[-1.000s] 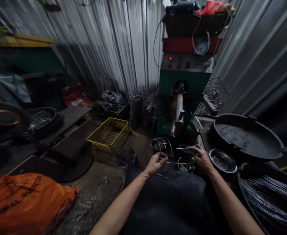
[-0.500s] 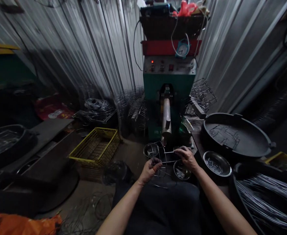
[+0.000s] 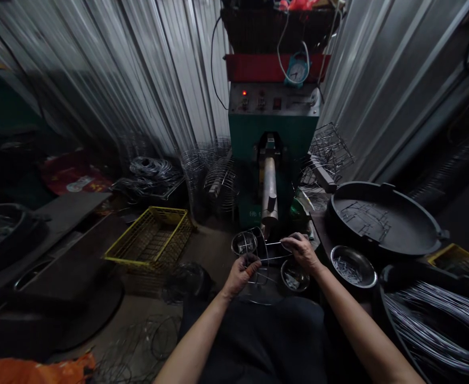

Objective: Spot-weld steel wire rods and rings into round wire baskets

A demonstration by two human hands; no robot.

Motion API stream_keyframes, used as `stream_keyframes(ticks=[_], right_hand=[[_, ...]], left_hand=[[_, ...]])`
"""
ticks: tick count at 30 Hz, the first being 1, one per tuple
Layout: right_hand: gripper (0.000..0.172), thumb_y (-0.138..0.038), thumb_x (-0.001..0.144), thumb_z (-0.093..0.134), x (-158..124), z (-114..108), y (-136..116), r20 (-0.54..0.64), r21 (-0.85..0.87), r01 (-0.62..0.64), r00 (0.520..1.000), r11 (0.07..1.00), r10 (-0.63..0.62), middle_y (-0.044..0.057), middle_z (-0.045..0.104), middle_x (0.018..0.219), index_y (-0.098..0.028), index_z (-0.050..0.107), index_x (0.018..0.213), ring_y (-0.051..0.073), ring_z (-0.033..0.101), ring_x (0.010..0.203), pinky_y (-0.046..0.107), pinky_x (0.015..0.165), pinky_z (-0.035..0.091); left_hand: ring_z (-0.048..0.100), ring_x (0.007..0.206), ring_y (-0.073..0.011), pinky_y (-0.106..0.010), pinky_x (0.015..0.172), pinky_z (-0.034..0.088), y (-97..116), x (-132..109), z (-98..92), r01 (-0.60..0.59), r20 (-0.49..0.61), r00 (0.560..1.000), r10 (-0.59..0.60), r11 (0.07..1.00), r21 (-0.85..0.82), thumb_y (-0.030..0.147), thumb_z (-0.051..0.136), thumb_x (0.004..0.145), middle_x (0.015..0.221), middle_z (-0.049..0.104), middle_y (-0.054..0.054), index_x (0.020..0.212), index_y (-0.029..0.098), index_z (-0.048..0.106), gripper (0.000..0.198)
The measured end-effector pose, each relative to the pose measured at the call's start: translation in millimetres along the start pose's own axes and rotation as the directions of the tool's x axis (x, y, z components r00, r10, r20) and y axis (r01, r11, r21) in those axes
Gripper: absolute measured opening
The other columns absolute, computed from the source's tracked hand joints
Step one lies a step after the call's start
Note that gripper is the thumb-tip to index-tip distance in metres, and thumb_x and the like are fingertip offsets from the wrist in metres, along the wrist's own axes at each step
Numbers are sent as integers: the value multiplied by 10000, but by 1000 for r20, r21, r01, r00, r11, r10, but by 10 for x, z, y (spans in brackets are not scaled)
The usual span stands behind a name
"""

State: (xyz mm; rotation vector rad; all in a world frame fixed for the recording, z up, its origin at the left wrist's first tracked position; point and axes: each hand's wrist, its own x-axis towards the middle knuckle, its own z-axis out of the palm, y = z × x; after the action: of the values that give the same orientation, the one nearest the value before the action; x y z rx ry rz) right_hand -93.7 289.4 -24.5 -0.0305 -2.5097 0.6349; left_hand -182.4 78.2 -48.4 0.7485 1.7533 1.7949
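Observation:
My left hand [image 3: 241, 274] is closed on a round wire frame [image 3: 265, 252] in front of my lap, its fingers pinching the near side. My right hand [image 3: 301, 250] pinches the right end of a straight rod of the same frame. The frame's rings and rods are thin bright wire, and its lower part is hard to make out against the dark. Just beyond it is the machine's metal arm [image 3: 270, 192], pointing toward me. A metal bowl [image 3: 294, 276] with small pieces stands under my right hand, and another bowl [image 3: 237, 245] lies behind my left hand.
A green machine [image 3: 246, 128] stands ahead. On the left is a yellow wire basket [image 3: 148, 261]. To the right are a bowl of short metal pieces [image 3: 348, 271], a black round tray [image 3: 410, 218] and a tub of long wires [image 3: 438, 330]. Loose wire rings [image 3: 154, 336] lie at lower left.
The view has shifted slightly, so most things sit a little further left and higher. Both hands keep their grip on the wire frame, with little change in pose.

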Motion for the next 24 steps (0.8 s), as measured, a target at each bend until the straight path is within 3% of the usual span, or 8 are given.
stream_keyframes(ticks=[5,24], right_hand=[[237,-178,812,459,36,11,32,-1,6,-2,1000,1000,2,37,561,800,-270,639,935,167,524,777,316,729,378],[230,-238,841,429,62,91,137,-2,51,-19,1000,999,19,48,549,791,-250,637,940,167,520,767,306,708,413]], left_hand=[[453,610,-86,-200,572,348,-54,55,-24,-24,12,1000,24,1000,-6,390,594,692,668,538,14,765,142,578,259],[392,526,-64,-191,497,292,1,154,-46,89,54,995,-82,984,-155,383,638,651,586,482,36,748,144,568,267]])
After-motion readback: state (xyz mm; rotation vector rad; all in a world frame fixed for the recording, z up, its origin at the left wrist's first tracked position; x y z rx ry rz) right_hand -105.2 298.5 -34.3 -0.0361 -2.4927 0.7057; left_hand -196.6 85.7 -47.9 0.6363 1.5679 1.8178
